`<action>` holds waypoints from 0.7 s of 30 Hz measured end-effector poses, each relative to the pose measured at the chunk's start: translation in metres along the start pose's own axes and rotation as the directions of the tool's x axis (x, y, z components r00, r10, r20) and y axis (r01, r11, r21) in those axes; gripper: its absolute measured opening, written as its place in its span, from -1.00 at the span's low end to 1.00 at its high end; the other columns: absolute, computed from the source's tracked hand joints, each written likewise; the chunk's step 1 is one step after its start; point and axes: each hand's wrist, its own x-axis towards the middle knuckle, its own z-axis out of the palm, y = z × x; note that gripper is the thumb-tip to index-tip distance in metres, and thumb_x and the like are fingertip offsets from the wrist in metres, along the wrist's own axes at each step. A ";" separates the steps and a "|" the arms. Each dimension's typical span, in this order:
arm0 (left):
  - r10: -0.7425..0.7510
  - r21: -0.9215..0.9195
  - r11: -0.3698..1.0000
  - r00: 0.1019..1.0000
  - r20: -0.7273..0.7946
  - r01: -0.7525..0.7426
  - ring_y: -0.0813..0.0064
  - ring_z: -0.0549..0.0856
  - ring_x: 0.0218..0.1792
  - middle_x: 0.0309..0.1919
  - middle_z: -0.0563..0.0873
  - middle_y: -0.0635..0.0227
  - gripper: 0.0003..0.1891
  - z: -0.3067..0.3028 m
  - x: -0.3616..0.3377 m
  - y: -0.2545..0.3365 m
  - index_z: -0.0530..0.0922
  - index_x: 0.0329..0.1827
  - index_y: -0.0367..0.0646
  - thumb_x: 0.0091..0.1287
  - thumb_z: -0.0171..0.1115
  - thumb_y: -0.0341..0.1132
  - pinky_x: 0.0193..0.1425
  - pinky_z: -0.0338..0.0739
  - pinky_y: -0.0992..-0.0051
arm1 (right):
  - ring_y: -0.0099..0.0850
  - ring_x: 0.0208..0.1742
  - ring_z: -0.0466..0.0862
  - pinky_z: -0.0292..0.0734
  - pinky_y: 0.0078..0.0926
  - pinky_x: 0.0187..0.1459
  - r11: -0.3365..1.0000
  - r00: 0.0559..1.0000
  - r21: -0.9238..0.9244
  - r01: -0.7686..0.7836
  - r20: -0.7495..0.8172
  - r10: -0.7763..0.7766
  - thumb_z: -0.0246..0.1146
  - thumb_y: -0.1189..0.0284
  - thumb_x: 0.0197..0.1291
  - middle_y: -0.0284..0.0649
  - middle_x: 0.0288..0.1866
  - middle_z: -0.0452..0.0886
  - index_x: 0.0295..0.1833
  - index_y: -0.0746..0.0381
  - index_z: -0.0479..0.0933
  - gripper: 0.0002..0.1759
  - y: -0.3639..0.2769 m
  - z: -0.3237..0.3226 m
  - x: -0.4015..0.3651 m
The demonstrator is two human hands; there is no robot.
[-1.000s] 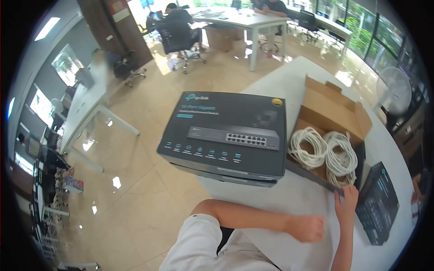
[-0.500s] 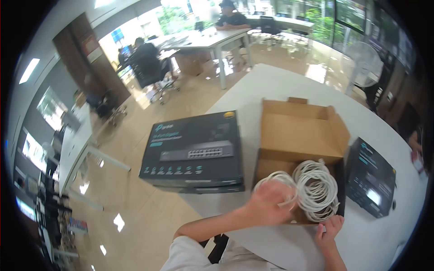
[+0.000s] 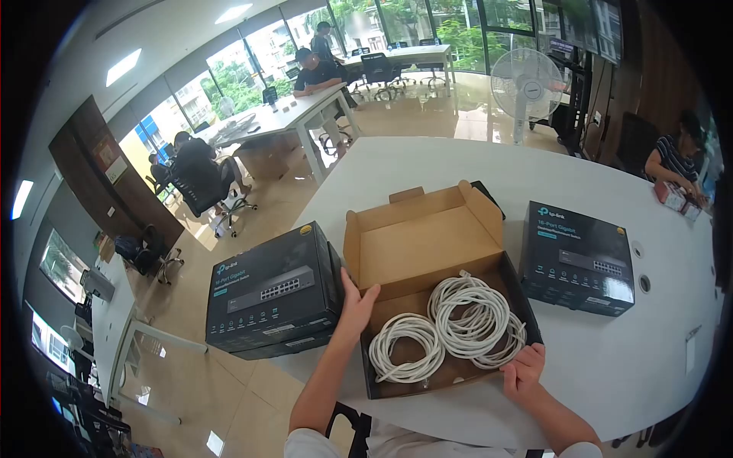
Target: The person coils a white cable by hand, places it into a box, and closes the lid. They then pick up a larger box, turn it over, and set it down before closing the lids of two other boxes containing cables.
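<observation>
An open cardboard box with dark outer sides stands before me, its brown lid folded back. Inside lie two coils of white network cable, a smaller left coil and a larger right coil that overlaps it slightly. My left hand is in the gap between this box and the stacked switch boxes, thumb and forefinger apart and the other fingers partly hidden. It holds nothing that I can see. At the front right corner, my right hand has its fingers curled over the box's rim.
Another dark switch box lies to the right on the white table. A dark object shows behind the raised lid. A person handles small boxes at the right edge. Beyond stand a white fan, desks, chairs and other people.
My left hand has left the smaller cable coil and moved left, out of the box. My right hand stays on the box's corner. The view has shifted, bringing more of the room into sight.
</observation>
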 end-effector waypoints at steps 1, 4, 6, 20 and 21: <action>-0.103 -0.077 0.992 0.995 0.003 0.103 0.27 0.14 0.53 0.53 0.06 -0.08 -0.01 -0.004 0.000 0.004 -0.40 0.58 -0.36 0.41 0.21 -0.30 0.55 0.01 0.41 | -0.31 -0.52 0.37 0.15 -0.29 -0.26 1.000 1.000 0.000 0.002 -0.011 -0.002 0.21 0.48 -0.04 -0.32 -0.59 0.43 -0.64 0.15 0.49 -0.82 -0.001 0.001 -0.001; -0.052 -0.090 0.995 0.999 0.003 0.052 0.32 0.31 0.42 0.43 0.29 0.08 -0.17 -0.009 0.017 -0.012 -0.15 0.57 -0.29 0.42 0.18 -0.26 0.47 0.17 0.44 | -0.28 -0.55 0.35 0.14 -0.28 -0.29 1.000 0.999 -0.010 -0.003 -0.032 0.003 0.22 0.51 -0.06 -0.30 -0.62 0.38 -0.68 0.17 0.42 -0.78 -0.001 0.001 -0.005; -0.040 -0.072 0.997 0.998 -0.041 0.037 0.36 0.42 0.32 0.31 0.43 0.14 -0.32 -0.005 0.026 -0.015 0.08 0.50 -0.27 0.41 0.17 -0.26 0.39 0.26 0.44 | -0.26 -0.55 0.34 0.14 -0.27 -0.30 1.000 0.998 -0.020 0.012 -0.057 -0.014 0.23 0.52 -0.07 -0.29 -0.63 0.36 -0.70 0.18 0.38 -0.76 -0.002 0.003 -0.005; 0.360 -0.086 0.926 0.928 -0.092 -0.368 0.20 0.41 0.35 0.29 0.43 -0.01 -0.38 -0.003 0.027 -0.030 0.14 0.44 -0.33 0.32 0.06 -0.40 0.45 0.21 0.34 | -0.21 -0.13 0.53 0.42 -0.34 -0.03 0.978 0.973 0.079 -0.192 -0.117 0.200 0.19 0.48 0.30 -0.14 -0.20 0.57 -0.26 0.29 0.63 -0.85 -0.028 -0.026 -0.007; 0.411 -0.042 0.908 0.906 -0.099 -0.417 0.17 0.40 0.35 0.29 0.41 -0.04 -0.38 -0.003 0.022 -0.030 0.13 0.42 -0.34 0.29 0.05 -0.42 0.45 0.19 0.33 | -0.20 -0.10 0.52 0.43 -0.35 -0.02 0.973 0.966 0.069 -0.219 -0.125 0.226 0.17 0.45 0.33 -0.14 -0.17 0.57 -0.21 0.30 0.63 -0.83 -0.032 -0.033 -0.003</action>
